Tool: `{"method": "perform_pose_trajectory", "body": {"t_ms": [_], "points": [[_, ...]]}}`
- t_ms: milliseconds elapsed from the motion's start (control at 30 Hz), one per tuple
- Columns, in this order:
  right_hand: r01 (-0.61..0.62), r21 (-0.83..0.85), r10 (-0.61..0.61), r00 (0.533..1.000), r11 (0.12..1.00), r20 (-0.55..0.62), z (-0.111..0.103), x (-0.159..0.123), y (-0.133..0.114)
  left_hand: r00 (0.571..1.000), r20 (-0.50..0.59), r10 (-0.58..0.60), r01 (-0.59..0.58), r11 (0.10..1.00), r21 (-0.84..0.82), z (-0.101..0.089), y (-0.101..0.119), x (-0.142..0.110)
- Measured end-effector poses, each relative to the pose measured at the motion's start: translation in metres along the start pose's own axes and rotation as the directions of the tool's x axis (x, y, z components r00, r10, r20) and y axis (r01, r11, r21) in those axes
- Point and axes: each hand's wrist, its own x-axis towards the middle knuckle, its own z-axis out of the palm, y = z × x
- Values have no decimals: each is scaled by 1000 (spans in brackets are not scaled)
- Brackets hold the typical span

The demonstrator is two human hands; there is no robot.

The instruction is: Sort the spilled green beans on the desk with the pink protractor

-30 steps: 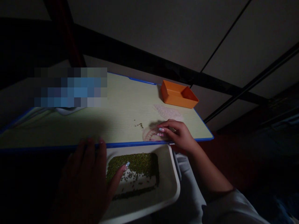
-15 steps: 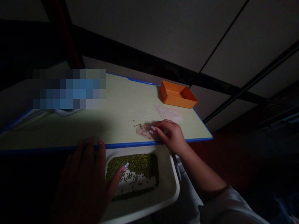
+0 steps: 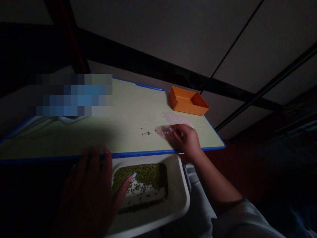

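My right hand (image 3: 187,138) pinches a see-through plastic piece (image 3: 162,131) with pink and red marks, just above the table. Its exact kind is hard to make out. A few loose green beans (image 3: 148,133) lie left of it, and a spread of pale grains (image 3: 175,118) lies just beyond. In deep shadow, my left hand (image 3: 96,185) has its fingers stretched towards the table's front edge. Its thumb reaches over a white tub (image 3: 183,195) that holds many green beans (image 3: 148,173). The tub's left side is hidden beneath that hand.
An orange open box (image 3: 189,107) stands near the far right corner of the pale, blue-edged table (image 3: 131,109). At the far left, a pixelated patch covers something bluish, with a white rounded edge (image 3: 68,120) below it. Cabinet panels (image 3: 153,43) rise behind the table.
My right hand has lifted the clear plastic piece away from the loose beans, moving right and slightly farther back. The left hand and the tub stay where they were.
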Motion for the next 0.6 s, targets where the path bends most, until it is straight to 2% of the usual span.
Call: {"method": "perform_pose_trajectory", "body": {"t_ms": [433,600], "points": [[-123,-181,113,991,976,-69,-4,17,27,999,-38,29,-29,1000,7,2,0,-1],[-137,-275,141,990,952,-5,-4,34,22,999,-29,25,-25,1000,15,2,0,0]]}}
